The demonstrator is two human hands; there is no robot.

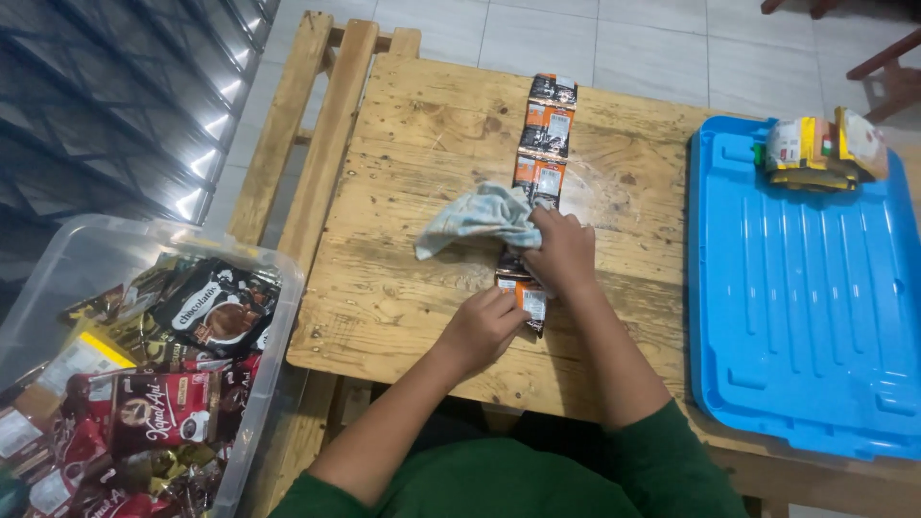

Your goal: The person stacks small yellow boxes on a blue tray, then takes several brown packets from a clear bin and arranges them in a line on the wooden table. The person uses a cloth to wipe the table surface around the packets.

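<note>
A long strip of joined black-and-orange sachets (pixel 544 144) lies lengthwise down the middle of the wooden table (pixel 413 173). My right hand (pixel 560 251) presses a crumpled pale blue-grey cloth (pixel 475 219) against the strip about halfway along it. My left hand (pixel 485 326) holds down the strip's near end by the table's front edge, fingers curled over the sachets.
A clear plastic bin (pixel 58 278) full of assorted sachets and wrappers stands at the lower left. A blue plastic lid (pixel 801 307) lies on the right, with a bundle of yellow and white packets (pixel 825 149) at its far end. Tiled floor lies beyond.
</note>
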